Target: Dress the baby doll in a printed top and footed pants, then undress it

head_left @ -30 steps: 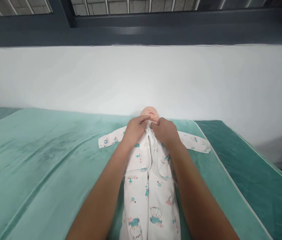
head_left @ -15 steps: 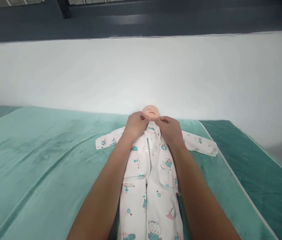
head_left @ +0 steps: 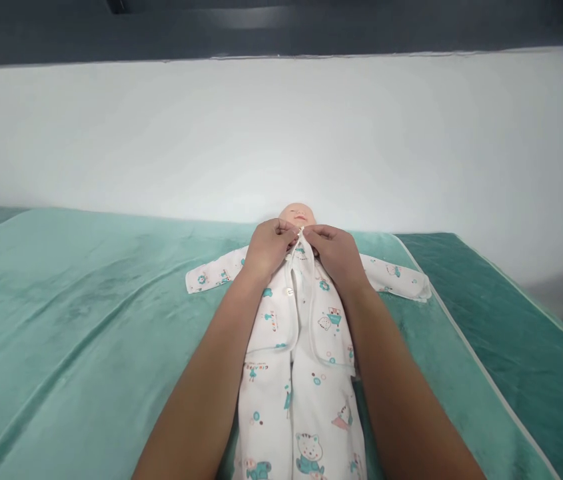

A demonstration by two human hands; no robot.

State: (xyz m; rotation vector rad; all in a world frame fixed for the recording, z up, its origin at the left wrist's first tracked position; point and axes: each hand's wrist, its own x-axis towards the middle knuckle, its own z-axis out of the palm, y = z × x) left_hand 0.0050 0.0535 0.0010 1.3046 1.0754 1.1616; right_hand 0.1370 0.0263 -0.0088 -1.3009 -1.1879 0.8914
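Observation:
A baby doll lies on its back, dressed in a white printed jacket and matching trousers. Both hands meet at the collar, just below the doll's chin. My left hand pinches the jacket's collar edge from the left. From the right, my right hand pinches the other collar edge. The two front edges come together at the neck and part lower down, showing a white printed layer beneath. A button shows on the left front edge. The fingertips partly hide the collar.
The doll lies on a light green plush blanket with a pale edge. A darker green cover extends to the right. Behind the doll rises a white wall with a dark band above it.
The two collar edges have been drawn up and together under the chin, and the hands are slightly closer. The whole view has shifted a little.

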